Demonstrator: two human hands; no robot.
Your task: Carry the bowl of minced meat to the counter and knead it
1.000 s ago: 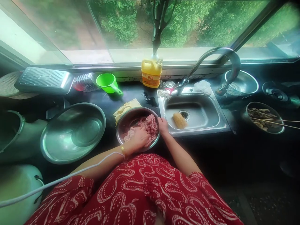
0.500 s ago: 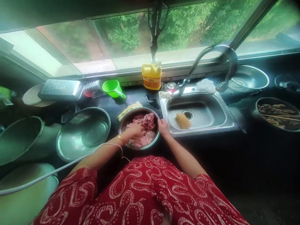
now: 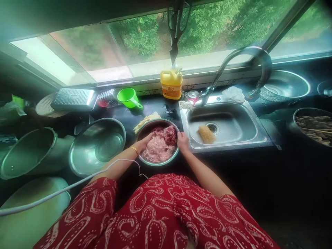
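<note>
Since the earlier frame the left hand has drawn back from the middle of the minced meat to the left inner edge of the steel bowl, its fingers lying together, curved against the side of the mound. The right hand stays clamped on the bowl's right rim, fingers wrapped over the edge. The bowl sits on the dark bench, just left of the sink, where a yellow sponge lies. The meat lies between the two hands, to the right of the left fingers, darker red toward the far rim. The left hand touches it; the right only steadies the bowl.
</note>
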